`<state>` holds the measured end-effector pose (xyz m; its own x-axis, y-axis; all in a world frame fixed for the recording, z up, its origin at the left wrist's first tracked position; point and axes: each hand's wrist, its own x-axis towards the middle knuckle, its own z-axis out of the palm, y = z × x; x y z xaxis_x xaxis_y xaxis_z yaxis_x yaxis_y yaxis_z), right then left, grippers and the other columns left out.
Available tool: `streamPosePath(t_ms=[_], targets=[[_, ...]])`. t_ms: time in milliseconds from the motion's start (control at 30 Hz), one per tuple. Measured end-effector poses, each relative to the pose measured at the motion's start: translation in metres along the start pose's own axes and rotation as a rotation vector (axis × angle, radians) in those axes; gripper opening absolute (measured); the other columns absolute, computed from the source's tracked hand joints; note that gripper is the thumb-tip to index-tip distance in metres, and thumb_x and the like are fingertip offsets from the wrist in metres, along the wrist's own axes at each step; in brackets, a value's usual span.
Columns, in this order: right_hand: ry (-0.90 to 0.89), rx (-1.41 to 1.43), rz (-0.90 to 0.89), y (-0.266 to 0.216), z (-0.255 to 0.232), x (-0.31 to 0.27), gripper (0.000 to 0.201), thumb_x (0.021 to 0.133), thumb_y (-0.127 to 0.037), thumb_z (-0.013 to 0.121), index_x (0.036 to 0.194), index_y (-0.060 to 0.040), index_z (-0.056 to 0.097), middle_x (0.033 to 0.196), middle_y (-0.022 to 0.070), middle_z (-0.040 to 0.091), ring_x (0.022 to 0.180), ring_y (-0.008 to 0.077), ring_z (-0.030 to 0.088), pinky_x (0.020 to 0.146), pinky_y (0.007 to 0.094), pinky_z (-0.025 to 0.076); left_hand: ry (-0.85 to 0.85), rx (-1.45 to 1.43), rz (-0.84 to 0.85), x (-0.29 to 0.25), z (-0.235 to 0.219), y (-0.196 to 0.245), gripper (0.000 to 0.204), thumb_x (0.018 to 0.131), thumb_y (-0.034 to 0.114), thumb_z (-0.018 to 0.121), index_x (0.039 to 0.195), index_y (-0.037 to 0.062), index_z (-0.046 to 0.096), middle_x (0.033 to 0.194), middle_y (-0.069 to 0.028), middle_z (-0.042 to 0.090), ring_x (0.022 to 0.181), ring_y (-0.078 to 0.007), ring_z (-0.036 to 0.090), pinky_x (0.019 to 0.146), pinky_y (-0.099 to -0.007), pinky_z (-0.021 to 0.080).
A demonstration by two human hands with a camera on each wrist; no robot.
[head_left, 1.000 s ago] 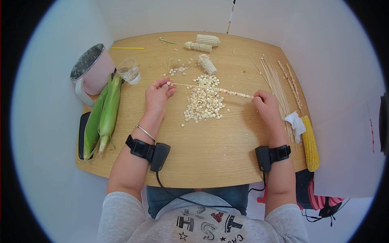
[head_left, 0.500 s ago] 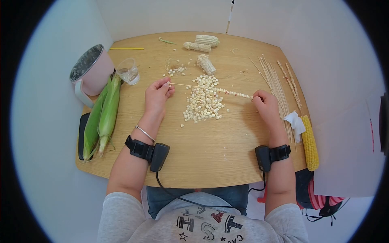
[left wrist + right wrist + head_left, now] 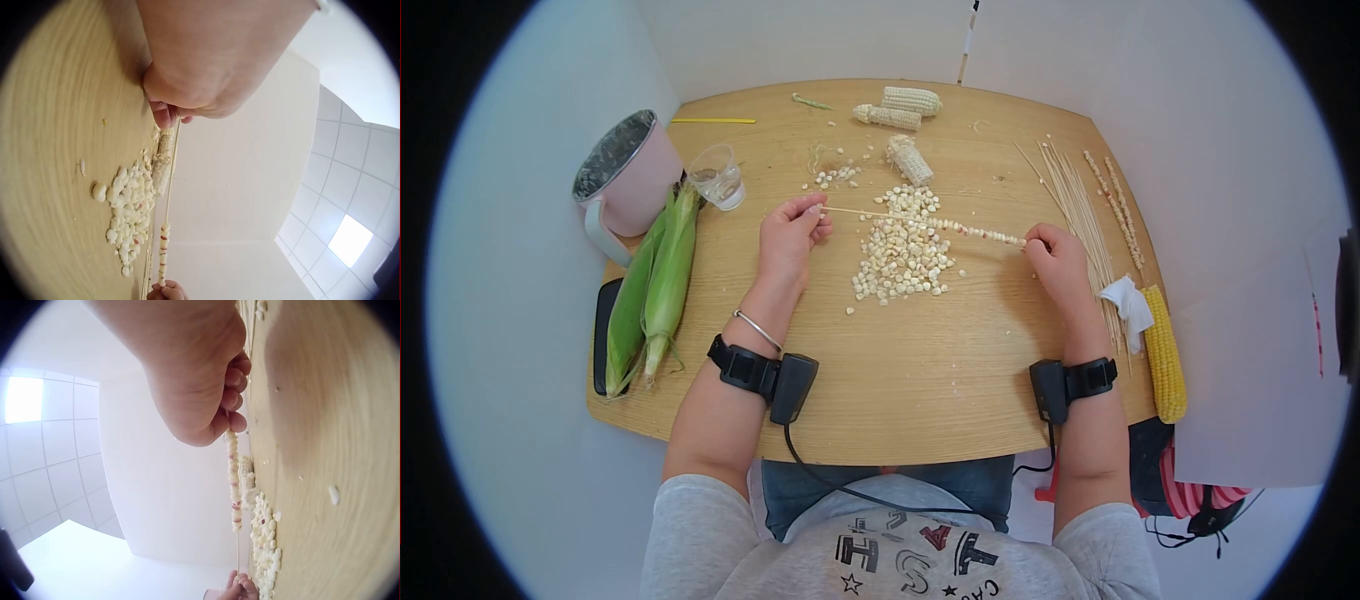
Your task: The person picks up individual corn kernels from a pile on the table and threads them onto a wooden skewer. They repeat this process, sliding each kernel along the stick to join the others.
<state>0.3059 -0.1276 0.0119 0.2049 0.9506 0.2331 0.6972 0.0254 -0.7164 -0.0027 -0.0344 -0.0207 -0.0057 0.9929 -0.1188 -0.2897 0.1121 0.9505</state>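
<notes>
A thin wooden skewer [image 3: 920, 221] spans between both hands above a pile of loose pale corn kernels [image 3: 902, 252] on the round wooden table [image 3: 920, 370]. My right hand [image 3: 1048, 252] pinches the skewer's right end, where several kernels [image 3: 990, 234] are threaded; the right wrist view shows that string of threaded kernels [image 3: 234, 487] under my fingers. My left hand [image 3: 792, 228] pinches the bare left tip, apparently with a kernel at the fingertips. In the left wrist view the skewer [image 3: 170, 181] runs from my fingers [image 3: 164, 114] toward the far hand.
Two green-husked corn ears [image 3: 655, 280] lie at the left beside a pink jug [image 3: 625, 175] and a clear cup [image 3: 720, 175]. Stripped cobs [image 3: 900, 110] sit at the back. Spare skewers [image 3: 1080, 215], finished kernel skewers [image 3: 1118, 208], a tissue [image 3: 1128, 303] and a yellow cob [image 3: 1165, 352] lie right.
The kernel that showed at the skewer's left tip is now covered by my left fingertips. The right hand and skewer have stayed in place.
</notes>
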Motion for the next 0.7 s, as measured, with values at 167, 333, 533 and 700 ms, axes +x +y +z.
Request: streamPosePath(t_ms=[167, 333, 533, 700], targets=[[-0.003, 0.015, 0.017, 0.0014, 0.0005, 0.0001, 0.018, 0.071, -0.014, 0.049, 0.072, 0.0019, 0.057, 0.054, 0.0129, 0.048, 0.051, 0.018, 0.047, 0.05, 0.0307, 0.038, -0.037, -0.006, 0.004, 0.001, -0.0014, -0.0015, 0.02, 0.084, 0.002, 0.051, 0.103, -0.005, 0.055, 0.087, -0.0085, 0.057, 0.071, -0.0136, 0.056, 0.062, -0.0224, 0.049], [0.008, -0.005, 0.02, 0.0029, 0.0007, 0.0004, 0.017, 0.071, -0.015, 0.05, 0.073, 0.001, 0.057, 0.054, 0.0118, 0.048, 0.05, 0.0174, 0.047, 0.05, 0.0301, 0.038, -0.057, -0.05, -0.008, 0.0021, -0.0026, -0.0028, 0.02, 0.084, 0.002, 0.051, 0.102, -0.005, 0.055, 0.087, -0.0091, 0.057, 0.072, -0.0136, 0.056, 0.062, -0.0224, 0.049], [0.031, -0.009, 0.006, 0.0089, 0.002, 0.0014, 0.017, 0.071, -0.015, 0.05, 0.072, 0.0006, 0.057, 0.053, 0.011, 0.049, 0.05, 0.0169, 0.047, 0.049, 0.03, 0.037, -0.077, -0.063, -0.002, -0.0002, -0.0002, -0.0006, 0.018, 0.083, 0.001, 0.052, 0.099, -0.0035, 0.057, 0.085, -0.0077, 0.058, 0.072, -0.0126, 0.056, 0.062, -0.0228, 0.048], [0.016, -0.002, 0.015, 0.0077, 0.001, 0.0017, 0.017, 0.071, -0.015, 0.049, 0.072, 0.0008, 0.057, 0.053, 0.0111, 0.049, 0.049, 0.017, 0.047, 0.049, 0.0301, 0.037, -0.098, -0.066, -0.002, 0.0006, -0.0014, -0.0006, 0.018, 0.082, 0.001, 0.052, 0.099, -0.0038, 0.057, 0.085, -0.0078, 0.058, 0.072, -0.0127, 0.056, 0.063, -0.023, 0.049]])
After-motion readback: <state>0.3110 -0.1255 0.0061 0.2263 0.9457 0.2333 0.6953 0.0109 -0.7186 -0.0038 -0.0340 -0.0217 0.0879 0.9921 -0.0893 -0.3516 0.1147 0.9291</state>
